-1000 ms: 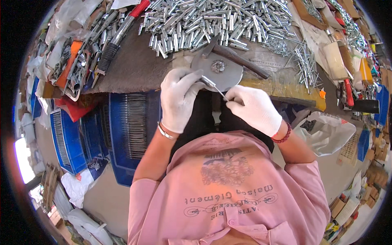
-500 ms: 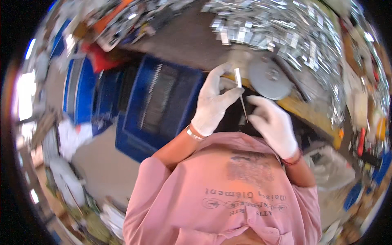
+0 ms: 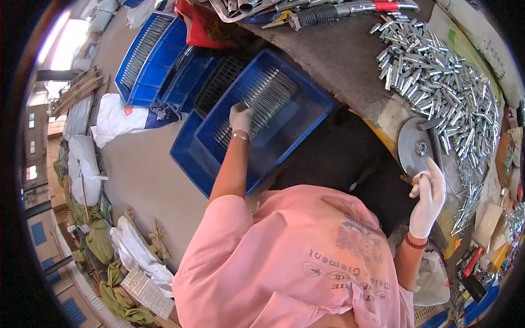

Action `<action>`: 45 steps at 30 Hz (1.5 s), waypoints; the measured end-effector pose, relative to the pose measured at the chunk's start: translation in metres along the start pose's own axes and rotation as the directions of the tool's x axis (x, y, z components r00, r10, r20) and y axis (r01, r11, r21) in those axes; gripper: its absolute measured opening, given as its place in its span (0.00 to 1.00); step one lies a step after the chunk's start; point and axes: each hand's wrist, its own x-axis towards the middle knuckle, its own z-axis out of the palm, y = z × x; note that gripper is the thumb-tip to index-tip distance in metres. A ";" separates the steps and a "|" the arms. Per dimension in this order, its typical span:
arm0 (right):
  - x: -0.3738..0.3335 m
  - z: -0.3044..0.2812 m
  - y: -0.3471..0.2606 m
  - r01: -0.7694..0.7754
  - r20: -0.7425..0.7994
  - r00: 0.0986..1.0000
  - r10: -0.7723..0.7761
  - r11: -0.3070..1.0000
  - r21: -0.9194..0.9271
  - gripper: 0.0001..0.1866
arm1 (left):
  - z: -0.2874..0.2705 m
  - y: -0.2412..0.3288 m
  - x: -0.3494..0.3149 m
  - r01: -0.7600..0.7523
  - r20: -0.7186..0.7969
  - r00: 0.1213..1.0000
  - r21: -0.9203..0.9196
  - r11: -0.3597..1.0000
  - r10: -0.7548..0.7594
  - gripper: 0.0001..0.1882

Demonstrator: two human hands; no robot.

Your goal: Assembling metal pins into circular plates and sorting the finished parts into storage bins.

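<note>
My left hand [image 3: 241, 119], in a white glove, reaches down into a blue crate [image 3: 298, 145] over a row of thin metal rods [image 3: 272, 98]. Its fingers are curled together; whatever they grip is hidden. On the other side, my gloved right hand [image 3: 429, 199] is raised beside a round grey disc [image 3: 411, 154] at the bench edge. The index finger stretches toward the disc's hub, with the other fingers loosely bent and no held object visible. Beyond the disc lies a heap of short shiny metal tubes [image 3: 437, 76].
Another blue crate [image 3: 158, 87] with rods stands at the far left, near a dark plastic basket [image 3: 217, 79]. A tool with a red band [image 3: 333, 13] lies on the brown bench [image 3: 339, 63]. White sacks [image 3: 85, 164] line the left side.
My hands were together, the left pinching a thin rod with a shiny sleeve. They have parted: left into the crate, right toward the disc. The view has shifted.
</note>
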 end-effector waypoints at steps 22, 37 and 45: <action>-0.011 -0.009 -0.009 -0.131 0.039 0.991 0.127 0.984 0.117 0.15 | 0.016 0.388 -0.136 -0.955 0.250 0.212 -0.155 0.255 0.945 0.28; -0.001 -0.133 0.017 -0.186 -0.391 0.866 -0.310 0.526 -0.830 0.05 | 0.048 0.394 -0.176 -0.776 0.408 0.363 -0.364 0.514 0.838 0.11; 0.042 -0.141 0.025 -0.431 -0.514 0.856 -0.051 0.479 -0.765 0.19 | 0.022 0.400 -0.222 -0.576 0.519 0.400 -0.499 0.648 0.755 0.07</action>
